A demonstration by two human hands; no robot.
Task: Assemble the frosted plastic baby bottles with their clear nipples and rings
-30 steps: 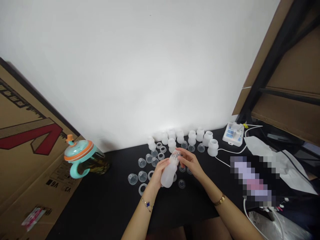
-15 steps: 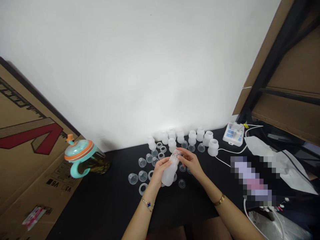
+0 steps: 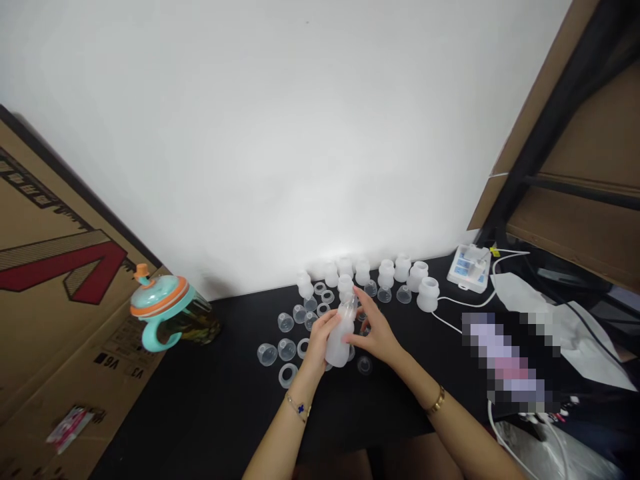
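"How do the fingers stand?"

"Those of the left hand (image 3: 320, 333) are wrapped around a frosted white plastic bottle (image 3: 337, 348) with a rounded body. The right hand (image 3: 381, 335) is spread wide: index finger by the top of a clear domed cap (image 3: 349, 305), thumb at the bottle's side. How firmly it presses, I cannot tell."

"And where is the bottle?"

"Between the two hands, above the black table (image 3: 210, 400), its capped end leaning toward one o'clock."

"What lies close about it, reading the clock from the bottle, twelve toward the wall?"

"At four, a clear round plastic piece (image 3: 365, 365), near the right wrist. At eight, a translucent flat ring (image 3: 287, 375). At nine, a clear plastic dome (image 3: 267, 355), with more domes and rings running round to eleven."

"Further out?"

"Open-necked white plastic bottles stand from eleven to two, the endmost white bottle (image 3: 427, 295) at two. Beyond it, also at two, sits a white power strip (image 3: 469, 269) with blue sockets. Between nine and ten stands a transparent jug (image 3: 197, 323) with a turquoise and orange lid (image 3: 160, 295); past it, a brown cardboard box (image 3: 55, 347)."
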